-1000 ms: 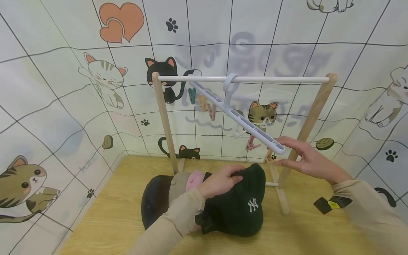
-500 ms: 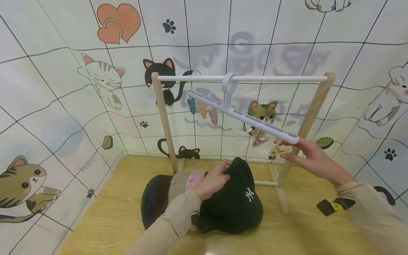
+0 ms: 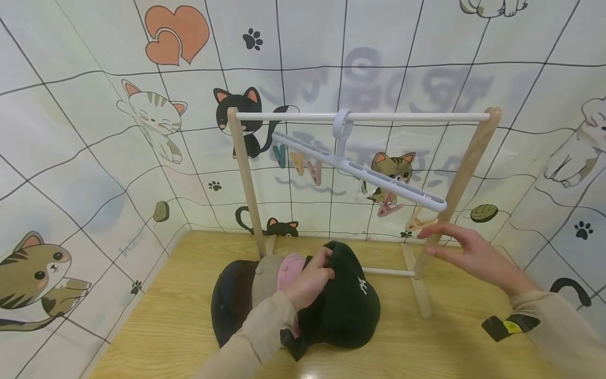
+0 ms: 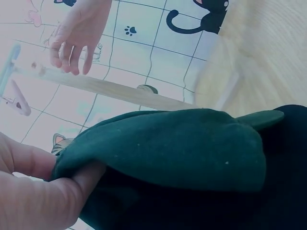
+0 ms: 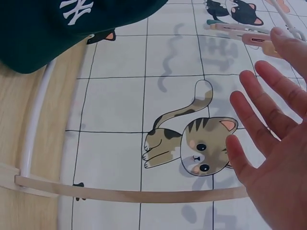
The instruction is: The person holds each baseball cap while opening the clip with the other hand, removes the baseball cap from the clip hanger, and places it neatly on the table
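Note:
My left hand (image 3: 310, 281) pinches the edge of a dark green cap (image 3: 350, 313) with a white logo, tilted above the table. In the left wrist view, thumb and fingers grip the green fabric (image 4: 168, 148) at its left end. My right hand (image 3: 473, 258) holds nothing; its fingers are loosely spread just below the right end of a pale lilac hanger (image 3: 388, 184). Nearest to it is an orange clothespin (image 3: 418, 223) under that end; I cannot tell whether they touch. A pink clothespin (image 3: 389, 206) hangs beside it.
The hanger hooks over the white rod (image 3: 412, 117) of a wooden rack (image 3: 466, 158). Teal (image 3: 280, 155), orange (image 3: 297, 163) and pink clothespins (image 3: 314, 172) hang at its left. Navy (image 3: 224, 300), beige (image 3: 265, 279) and pink caps (image 3: 290, 268) lie left on the table (image 3: 156, 316).
The hanger's right end has swung rightward. My right hand has left that end and dropped lower right. My left hand has moved left with the green cap, turning its logo aside.

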Demonstrator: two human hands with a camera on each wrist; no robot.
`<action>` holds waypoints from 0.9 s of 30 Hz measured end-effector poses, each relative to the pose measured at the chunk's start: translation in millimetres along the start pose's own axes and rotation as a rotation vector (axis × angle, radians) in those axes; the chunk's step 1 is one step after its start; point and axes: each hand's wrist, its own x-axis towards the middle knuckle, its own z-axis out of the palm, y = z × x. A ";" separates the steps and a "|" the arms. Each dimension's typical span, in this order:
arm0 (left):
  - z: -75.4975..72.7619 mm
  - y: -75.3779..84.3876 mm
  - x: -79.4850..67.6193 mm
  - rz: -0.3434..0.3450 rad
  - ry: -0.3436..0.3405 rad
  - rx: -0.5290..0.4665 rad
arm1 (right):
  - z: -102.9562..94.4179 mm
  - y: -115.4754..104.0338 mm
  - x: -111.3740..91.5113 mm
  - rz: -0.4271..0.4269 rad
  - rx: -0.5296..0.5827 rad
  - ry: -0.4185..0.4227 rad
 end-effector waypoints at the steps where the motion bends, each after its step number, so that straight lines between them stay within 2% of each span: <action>1: 0.4 -1.7 -0.9 -0.005 -0.001 -0.007 | 0.7 1.0 -2.1 -0.007 -0.011 0.001; 8: -1.1 -14.1 -8.2 -0.006 0.022 -0.007 | 5.2 8.4 -13.1 -0.086 -0.077 0.064; 15: -13.5 -21.4 -18.6 0.033 0.077 0.214 | 10.1 8.8 -19.4 -0.191 -0.099 0.104; 19: -19.2 -25.7 -21.5 0.036 0.043 0.237 | 13.4 8.7 -21.8 -0.258 -0.116 0.128; 22: -19.3 -29.4 -23.7 0.022 0.023 0.245 | 16.5 10.1 -23.5 -0.263 -0.139 0.135; 27: -16.9 -34.7 -24.9 0.039 0.048 0.301 | 20.9 12.8 -24.2 -0.309 -0.152 0.122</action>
